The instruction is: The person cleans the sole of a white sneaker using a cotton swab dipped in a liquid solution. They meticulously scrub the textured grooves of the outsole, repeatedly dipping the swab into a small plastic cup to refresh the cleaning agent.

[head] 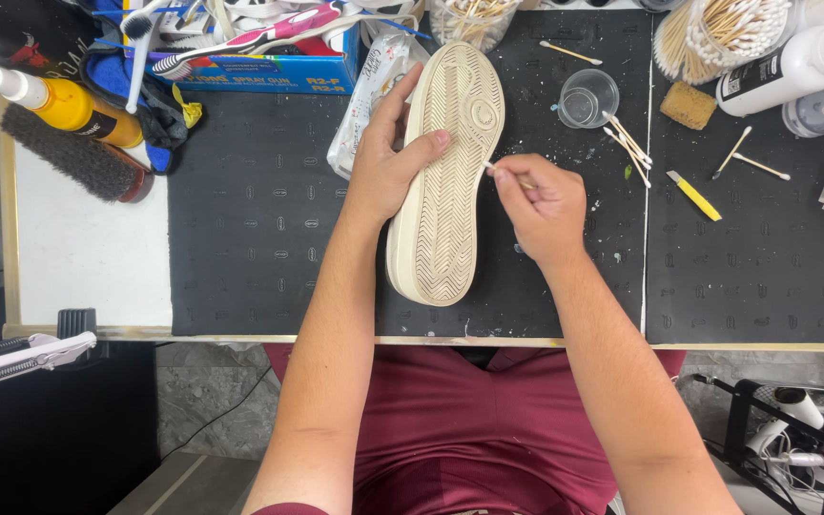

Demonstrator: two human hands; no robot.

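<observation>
A shoe [447, 176] lies sole-up over the black mat [259, 229], its cream ribbed sole facing me. My left hand [385, 162] grips the shoe's left edge, thumb across the sole. My right hand [541, 205] pinches a cotton swab [493, 170] whose tip touches the sole's right edge.
A small clear cup [587, 97] and used swabs [629, 141] lie right of the shoe. A yellow-handled blade [694, 195], a sponge [688, 105], jars of swabs [731, 29], white bottles [793, 62], a brush [73, 153], a yellow bottle [69, 103] and a blue box [269, 67] ring the mat.
</observation>
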